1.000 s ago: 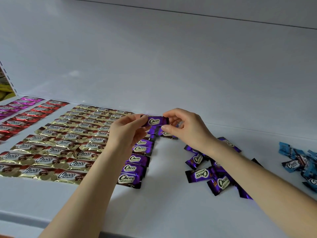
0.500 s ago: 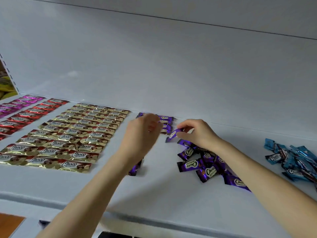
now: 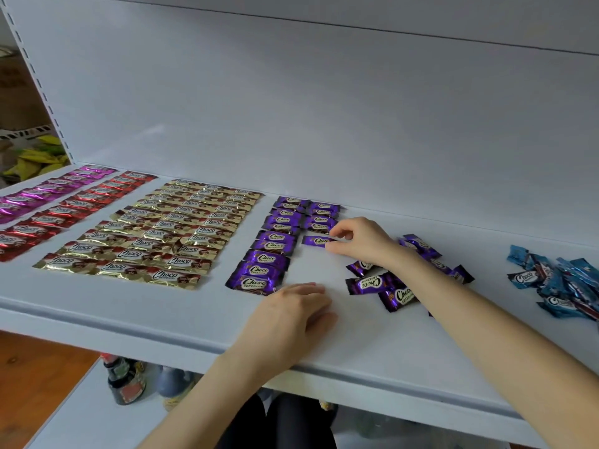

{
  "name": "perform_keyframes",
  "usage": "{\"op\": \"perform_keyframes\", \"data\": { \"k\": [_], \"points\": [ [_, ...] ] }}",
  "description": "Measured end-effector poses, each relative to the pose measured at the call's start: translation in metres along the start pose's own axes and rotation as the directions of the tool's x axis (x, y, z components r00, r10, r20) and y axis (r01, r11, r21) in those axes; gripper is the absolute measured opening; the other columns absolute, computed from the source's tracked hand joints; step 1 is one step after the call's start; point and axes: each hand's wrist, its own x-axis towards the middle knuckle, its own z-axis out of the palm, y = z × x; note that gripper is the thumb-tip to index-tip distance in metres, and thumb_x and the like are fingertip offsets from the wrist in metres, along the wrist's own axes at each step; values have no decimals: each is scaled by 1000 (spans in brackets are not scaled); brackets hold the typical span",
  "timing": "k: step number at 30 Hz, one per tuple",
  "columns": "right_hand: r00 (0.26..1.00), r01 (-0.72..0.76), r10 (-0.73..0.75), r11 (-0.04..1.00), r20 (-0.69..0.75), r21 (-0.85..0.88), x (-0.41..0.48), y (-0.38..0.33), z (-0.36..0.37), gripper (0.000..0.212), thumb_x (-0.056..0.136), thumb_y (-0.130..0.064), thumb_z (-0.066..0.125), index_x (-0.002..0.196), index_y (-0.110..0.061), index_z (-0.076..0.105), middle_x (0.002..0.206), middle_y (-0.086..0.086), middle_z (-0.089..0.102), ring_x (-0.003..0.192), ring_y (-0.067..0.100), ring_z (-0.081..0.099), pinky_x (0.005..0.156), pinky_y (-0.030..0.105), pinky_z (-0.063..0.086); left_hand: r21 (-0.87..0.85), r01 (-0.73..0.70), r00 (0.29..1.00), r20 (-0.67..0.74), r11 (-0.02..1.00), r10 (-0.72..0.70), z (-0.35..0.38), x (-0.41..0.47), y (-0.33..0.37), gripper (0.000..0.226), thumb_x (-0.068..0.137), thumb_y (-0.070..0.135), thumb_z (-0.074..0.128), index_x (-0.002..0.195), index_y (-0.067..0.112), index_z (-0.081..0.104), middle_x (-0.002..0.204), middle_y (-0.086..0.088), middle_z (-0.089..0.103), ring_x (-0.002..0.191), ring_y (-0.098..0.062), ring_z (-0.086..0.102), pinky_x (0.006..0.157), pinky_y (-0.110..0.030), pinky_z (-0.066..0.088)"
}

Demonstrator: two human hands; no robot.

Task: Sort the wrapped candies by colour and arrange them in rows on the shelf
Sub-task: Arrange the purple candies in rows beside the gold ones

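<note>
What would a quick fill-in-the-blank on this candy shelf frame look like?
The right hand pinches a ____ candy.
The left hand rests on the shelf, holding ____.
The loose heap at far right is ____.
Missing words: purple; nothing; blue.

Candy rows [image 3: 168, 234] lie on the shelf [image 3: 356, 335], left of a heap [image 3: 382, 285].

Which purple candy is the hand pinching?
The purple candy nearest us in the short second column: the right hand pinches its right end.
</note>
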Motion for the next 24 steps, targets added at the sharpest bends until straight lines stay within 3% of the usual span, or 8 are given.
{"op": "perform_keyframes", "data": {
  "k": [6,24],
  "points": [
    [997,-1,0,1000,-77,-15,4,-3,5,12,84,-17,60,90,-12,69,91,1,68,81,14,56,77,30,46,18,5,1000,-19,1000,-4,1,0,0,37,81,35,47,72,8,69,80,-7,70,77,-18,60,67,-29,43],
    [989,22,-32,997,-141,-73,6,-4,14,16,87,-21,57,90,-10,68,82,-2,61,78,15,55,72,31,45,14,36,999,19,999,-37,0,0,0,43,83,40,42,76,6,69,85,-7,69,79,-22,64,70,-32,41]
  ]
}}
